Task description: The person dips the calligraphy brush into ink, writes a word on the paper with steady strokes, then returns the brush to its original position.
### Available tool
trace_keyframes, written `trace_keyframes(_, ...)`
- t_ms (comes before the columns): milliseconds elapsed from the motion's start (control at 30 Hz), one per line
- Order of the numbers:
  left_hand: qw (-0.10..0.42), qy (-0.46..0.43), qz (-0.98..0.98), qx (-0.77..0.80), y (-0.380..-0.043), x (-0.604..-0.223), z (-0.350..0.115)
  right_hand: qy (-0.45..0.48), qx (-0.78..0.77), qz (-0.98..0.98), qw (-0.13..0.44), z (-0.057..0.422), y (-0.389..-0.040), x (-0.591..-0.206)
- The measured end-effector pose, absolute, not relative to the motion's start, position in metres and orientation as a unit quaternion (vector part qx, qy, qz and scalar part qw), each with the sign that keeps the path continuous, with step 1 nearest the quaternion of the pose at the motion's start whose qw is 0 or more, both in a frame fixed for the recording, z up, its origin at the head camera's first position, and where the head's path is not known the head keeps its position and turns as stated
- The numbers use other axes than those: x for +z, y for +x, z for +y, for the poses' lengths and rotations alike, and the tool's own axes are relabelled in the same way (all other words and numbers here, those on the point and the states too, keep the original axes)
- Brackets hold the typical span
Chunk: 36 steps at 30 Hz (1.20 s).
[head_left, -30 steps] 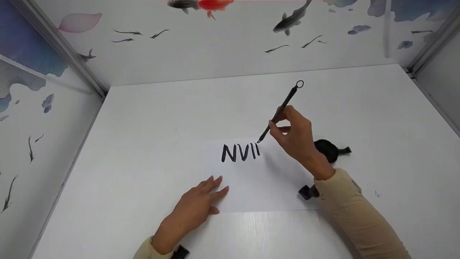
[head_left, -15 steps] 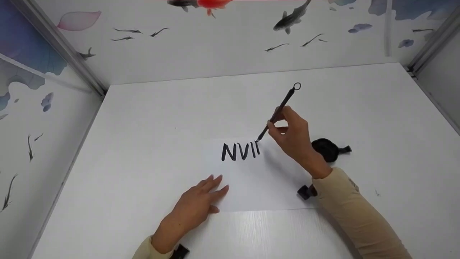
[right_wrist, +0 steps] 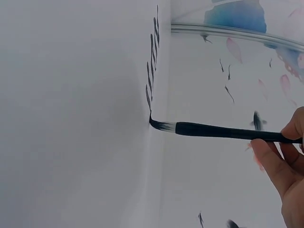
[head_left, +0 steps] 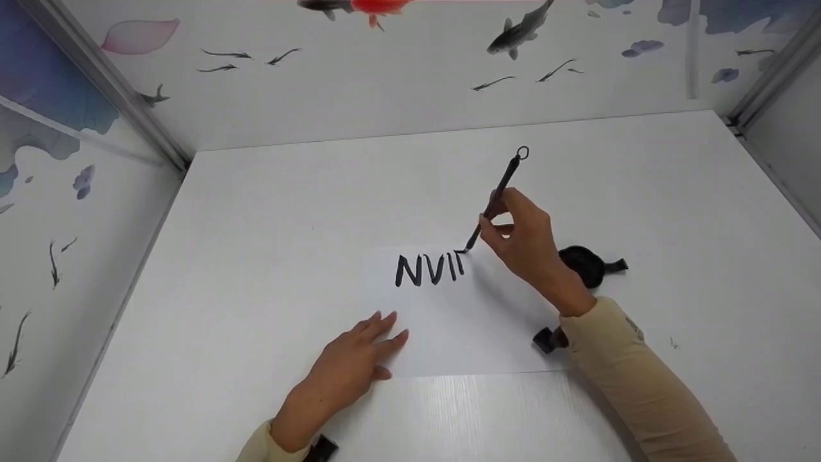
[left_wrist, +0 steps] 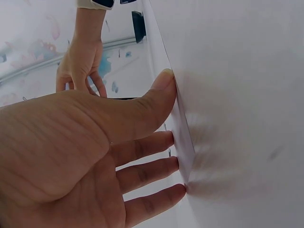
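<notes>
I have the right hand (head_left: pixel 529 242) pinching the brush (head_left: pixel 507 176) on the paper (head_left: pixel 455 340), short of the surface's (head_left: pixel 256 224) far edge; the left hand (head_left: pixel 346 367), spread and empty, rests at the paper's near-left corner. A top bar (head_left: pixel 460 251) has appeared (character apparently unfinished).

Left hand (left_wrist: pixel 95 147) on the paper (left_wrist: pixel 186 152)
The thumb (left_wrist: pixel 159 92) touches the paper's edge on the white counter (left_wrist: pixel 251 95), fingers (left_wrist: pixel 147 173) spread; beyond, the right hand (left_wrist: pixel 81 61) points down before a patterned wall (left_wrist: pixel 23 40).

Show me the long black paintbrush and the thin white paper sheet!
Long black paintbrush (right_wrist: pixel 216 130), right wrist view, on its handle.
Thin white paper sheet (head_left: pixel 465 330), head view, on its bare lower part.
</notes>
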<state>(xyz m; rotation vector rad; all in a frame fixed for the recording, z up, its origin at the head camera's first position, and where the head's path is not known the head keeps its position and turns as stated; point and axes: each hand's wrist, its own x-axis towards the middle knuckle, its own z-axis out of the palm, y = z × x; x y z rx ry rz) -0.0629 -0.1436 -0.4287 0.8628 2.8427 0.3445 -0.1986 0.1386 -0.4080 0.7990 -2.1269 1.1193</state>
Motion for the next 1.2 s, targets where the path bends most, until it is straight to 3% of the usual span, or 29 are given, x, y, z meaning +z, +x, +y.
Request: trace_keyframes(1200, 0.088, 0.281, 0.948, 0.119, -0.063, -0.426, -0.143, 0.32, 0.411, -0.827, 0.213, 0.14, -0.187, -0.39)
